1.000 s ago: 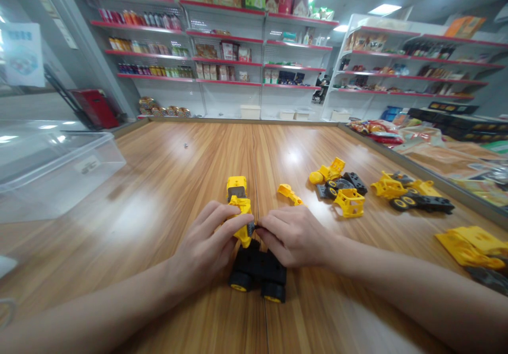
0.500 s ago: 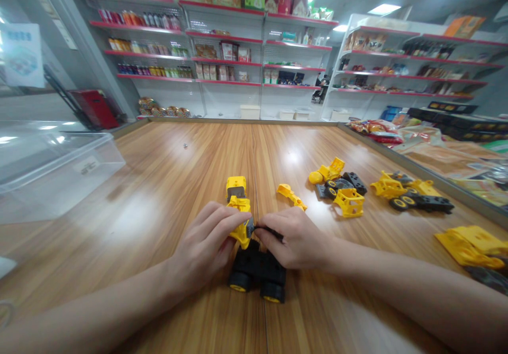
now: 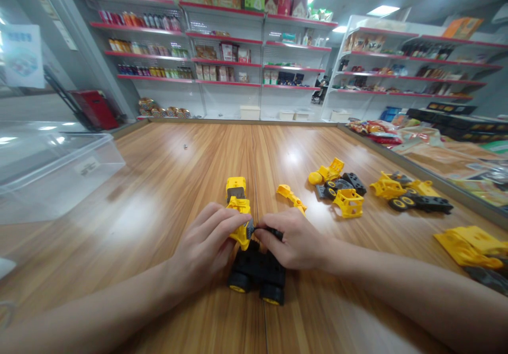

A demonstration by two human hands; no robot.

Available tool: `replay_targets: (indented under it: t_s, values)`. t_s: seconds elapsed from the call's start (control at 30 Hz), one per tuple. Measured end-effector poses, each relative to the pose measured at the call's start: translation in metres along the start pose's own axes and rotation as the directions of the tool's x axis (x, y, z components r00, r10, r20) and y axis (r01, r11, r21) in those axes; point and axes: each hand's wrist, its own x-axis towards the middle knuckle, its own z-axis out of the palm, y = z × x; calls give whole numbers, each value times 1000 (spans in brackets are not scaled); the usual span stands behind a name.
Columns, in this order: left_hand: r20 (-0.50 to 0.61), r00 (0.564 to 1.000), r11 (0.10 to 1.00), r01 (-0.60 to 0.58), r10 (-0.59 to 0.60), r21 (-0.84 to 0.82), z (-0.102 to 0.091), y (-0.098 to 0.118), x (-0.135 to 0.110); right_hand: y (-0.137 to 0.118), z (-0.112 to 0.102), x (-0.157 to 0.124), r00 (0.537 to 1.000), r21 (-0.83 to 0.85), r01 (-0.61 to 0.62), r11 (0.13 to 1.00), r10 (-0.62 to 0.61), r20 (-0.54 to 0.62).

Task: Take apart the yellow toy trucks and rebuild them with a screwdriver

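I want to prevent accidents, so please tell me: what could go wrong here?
The thin dark object in the right hand might slip and poke the left hand, which holds the yellow piece close to that object's tip. The black wheeled base just below the hands might shift if bumped.

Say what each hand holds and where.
Left hand: yellow plastic toy part with grey end, across its middle. Right hand: slim black rod, near its tip; material unclear.

head view | forward-down | left hand [image 3: 208, 236], right hand [image 3: 292, 237] near | shelves [image 3: 224, 37] far
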Motion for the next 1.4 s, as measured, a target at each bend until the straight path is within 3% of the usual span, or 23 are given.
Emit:
replay_targets:
  t_s: [0.1, 0.17, 0.3, 0.4, 0.53, 0.67, 0.83, 1.03, 1.23, 1.4]
  values:
    - [-4, 999, 999, 37, -38, -15, 2, -1, -4, 2, 1, 0, 1000, -14, 18, 1000, -19, -21]
    - [-20, 989, 989, 147, -148, -21, 7, -3, -8, 7, 1, -1, 994, -46, 76, 996, -80, -80]
    - [-68, 900, 901, 423, -430, -97, 18, -12, -15, 19, 3, -1, 953, -94, 178, 980, -195, -232]
    - [-44, 857, 833, 485, -513, -266, 22, -16, -17, 24, 4, -1, 936, -103, 175, 979, -197, -293]
    - [26, 882, 802, 441, -471, -403, 21, -14, -14, 27, 6, 0, 944, -130, 167, 977, -197, -265]
    - [59, 907, 779, 389, -416, -491, 18, -10, -11, 29, 6, -1, 941, -105, 234, 966, -252, -223]
    - [75, 937, 789, 328, -340, -519, 16, -10, -10, 29, 6, -1, 923, -99, 301, 948, -316, -222]
    - [92, 947, 803, 311, -309, -509, 13, -8, -8, 26, 7, -1, 915, -135, 290, 947, -316, -252]
    - [108, 918, 769, 380, -381, -514, 13, -2, -8, 29, 10, -4, 922, -118, 246, 962, -270, -276]
    - [111, 925, 762, 364, -364, -535, 13, 0, -10, 30, 10, -4, 926, -117, 249, 961, -272, -263]
